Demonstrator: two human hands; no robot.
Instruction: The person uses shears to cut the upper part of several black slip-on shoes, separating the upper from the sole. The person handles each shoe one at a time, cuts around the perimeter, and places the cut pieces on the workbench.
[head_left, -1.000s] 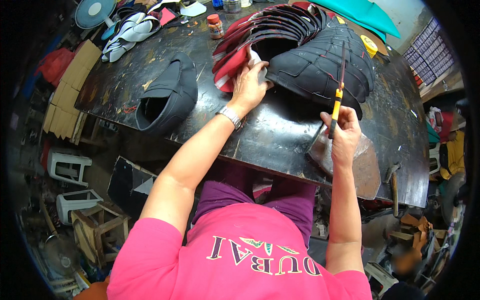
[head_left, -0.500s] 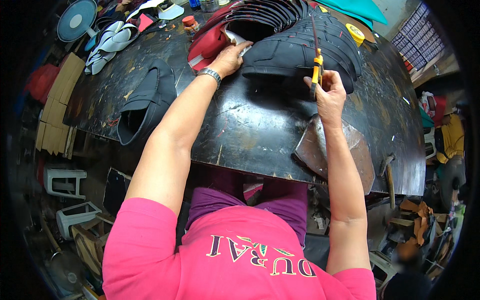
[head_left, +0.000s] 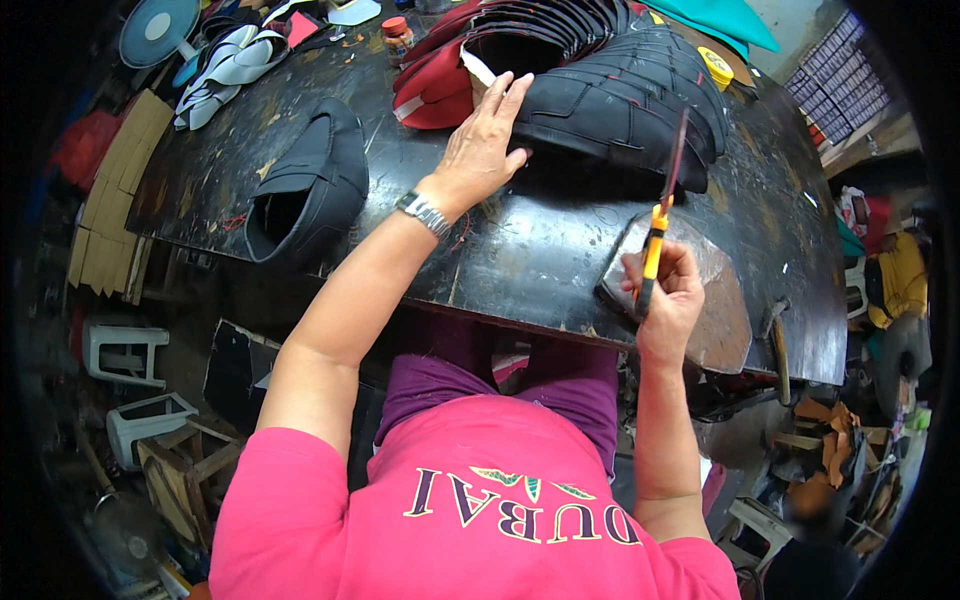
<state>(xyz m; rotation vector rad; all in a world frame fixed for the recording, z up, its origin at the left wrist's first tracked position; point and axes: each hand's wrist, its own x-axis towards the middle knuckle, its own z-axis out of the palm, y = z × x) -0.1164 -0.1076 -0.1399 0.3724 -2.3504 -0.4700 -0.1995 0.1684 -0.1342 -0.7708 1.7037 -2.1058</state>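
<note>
Left hand (head_left: 485, 145), 1: fingers extended toward the table's (head_left: 480, 260) far edge, thumb apart, nothing gripped; contact with stack unclear. Right hand (head_left: 668, 295), 1: curled around tool (head_left: 654, 250), blade up, by near edge. Upper stack (head_left: 620, 110), 1: toward far edge. Loose upper (head_left: 328, 180), 1: near edge, left.

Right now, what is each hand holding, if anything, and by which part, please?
The right hand holds a bladed tool by its yellow-black handle; the left hand holds nothing.

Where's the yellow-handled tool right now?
In the head view, right of centre: the yellow-handled tool is in the right hand, between the stacked black shoe uppers and the person.
</note>
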